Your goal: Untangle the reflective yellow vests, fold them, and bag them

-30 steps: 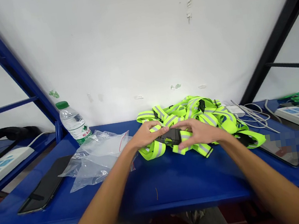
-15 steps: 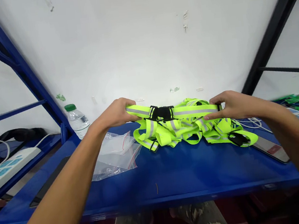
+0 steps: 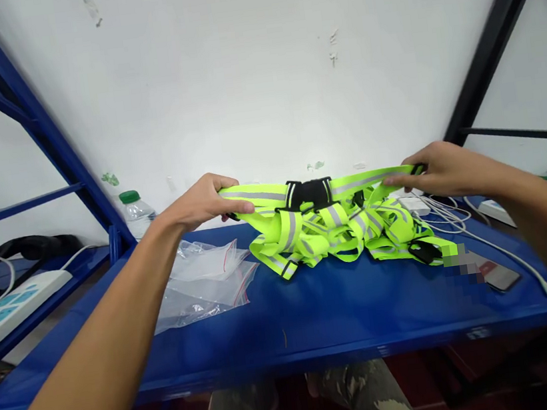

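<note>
A neon yellow-green belt with a grey reflective stripe is stretched level between my hands, its black buckle [image 3: 310, 193] near the middle. My left hand [image 3: 210, 200] pinches the belt's left end, thumb in front. At the other end, my right hand [image 3: 430, 167] grips the strap beside a black slider. Below and behind the belt, a tangled heap of similar straps [image 3: 309, 247] with black buckles lies on the blue table [image 3: 319, 320]. Some straps hang down close to the held belt, and whether they are joined to it is unclear.
Clear zip bags [image 3: 208, 287] lie left of the heap. Behind my left forearm stands a bottle with a green cap [image 3: 129, 197]. A power strip [image 3: 15, 309] is at far left. White cables [image 3: 456, 211] and a partly pixelated phone [image 3: 499, 275] lie on the right.
My hands have moved farther apart, the right one shifting right and slightly up. The belt between them is stretched longer, and its buckle has moved slightly up and right.
</note>
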`<state>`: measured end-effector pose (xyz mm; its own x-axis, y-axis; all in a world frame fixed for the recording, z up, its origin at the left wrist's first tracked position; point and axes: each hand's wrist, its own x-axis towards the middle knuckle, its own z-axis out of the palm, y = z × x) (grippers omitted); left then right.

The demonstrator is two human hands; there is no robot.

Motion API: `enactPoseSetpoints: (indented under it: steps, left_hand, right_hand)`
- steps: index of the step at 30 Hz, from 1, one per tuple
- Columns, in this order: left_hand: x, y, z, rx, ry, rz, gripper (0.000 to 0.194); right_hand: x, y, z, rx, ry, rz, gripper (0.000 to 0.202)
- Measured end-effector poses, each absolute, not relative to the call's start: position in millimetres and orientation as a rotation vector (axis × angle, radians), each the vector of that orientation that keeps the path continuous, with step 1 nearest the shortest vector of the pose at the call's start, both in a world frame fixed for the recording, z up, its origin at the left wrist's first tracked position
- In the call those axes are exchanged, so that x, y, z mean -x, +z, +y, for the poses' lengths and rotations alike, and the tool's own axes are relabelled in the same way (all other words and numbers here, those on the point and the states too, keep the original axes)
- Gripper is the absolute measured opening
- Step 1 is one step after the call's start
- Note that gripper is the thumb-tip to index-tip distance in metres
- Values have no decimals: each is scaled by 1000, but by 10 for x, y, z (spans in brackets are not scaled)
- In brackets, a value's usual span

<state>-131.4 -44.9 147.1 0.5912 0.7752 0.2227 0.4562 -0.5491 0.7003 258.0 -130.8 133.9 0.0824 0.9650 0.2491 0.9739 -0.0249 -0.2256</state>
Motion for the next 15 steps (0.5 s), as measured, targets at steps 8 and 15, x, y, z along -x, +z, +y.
enactPoseSetpoints:
  steps: [8,15]
  left_hand:
    - [1421,1501,-315,-2128,1060,1092,32]
    - [1386,1421,-222,-1948,1421,876,38]
  right_hand:
    - [-2625,1365,-1366,1897,-453,-1603,50]
    - [-2718,1292,-1434,1961,-103,-1786,50]
